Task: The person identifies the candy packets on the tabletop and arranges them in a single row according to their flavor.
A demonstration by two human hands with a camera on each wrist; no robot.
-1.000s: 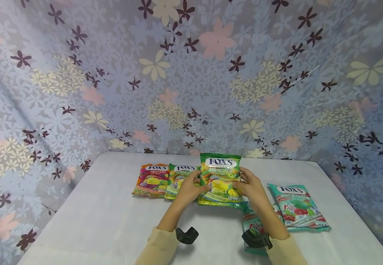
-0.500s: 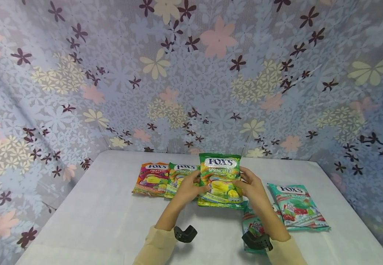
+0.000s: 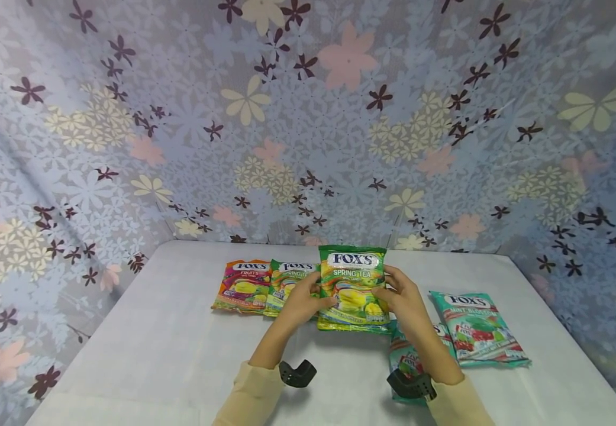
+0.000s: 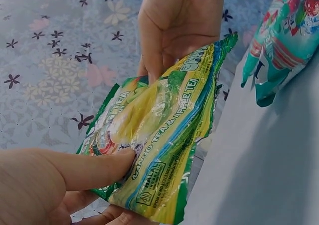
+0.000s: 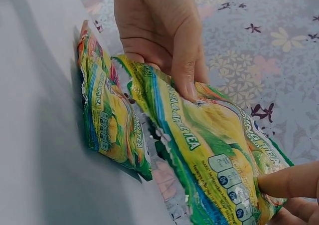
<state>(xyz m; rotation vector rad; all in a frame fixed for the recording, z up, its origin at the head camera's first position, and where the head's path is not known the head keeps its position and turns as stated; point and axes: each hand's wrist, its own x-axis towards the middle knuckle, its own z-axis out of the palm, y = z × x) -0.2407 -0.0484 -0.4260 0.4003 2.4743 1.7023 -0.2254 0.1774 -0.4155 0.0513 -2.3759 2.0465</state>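
- The green candy bag (image 3: 352,288) that says "Spring Tea" is up off the white table (image 3: 169,349), near the middle of it, and stands almost straight up.
- The bag is right between the two hands, with its front facing the person.
- The left hand (image 3: 301,302) holds the bag by its left edge. The thumb lies on the front and the other fingers curl behind.
- The right hand (image 3: 402,299) holds the bag by its right edge in the same way, thumb on the front.
- In the left wrist view the left thumb (image 4: 94,167) presses on the shiny front of the bag.
- A second green bag (image 3: 286,284) lies flat on the table just left of the held one. The held bag may touch it, but that spot is hard to see.
- An orange and pink bag (image 3: 242,286) lies next to that one, farther left.
- Two blue-green mint bags lie on the right. One (image 3: 475,328) is out in the open, and the other (image 3: 406,355) is partly hidden under the right arm.
- A flower cloth (image 3: 308,118) hangs behind the table.
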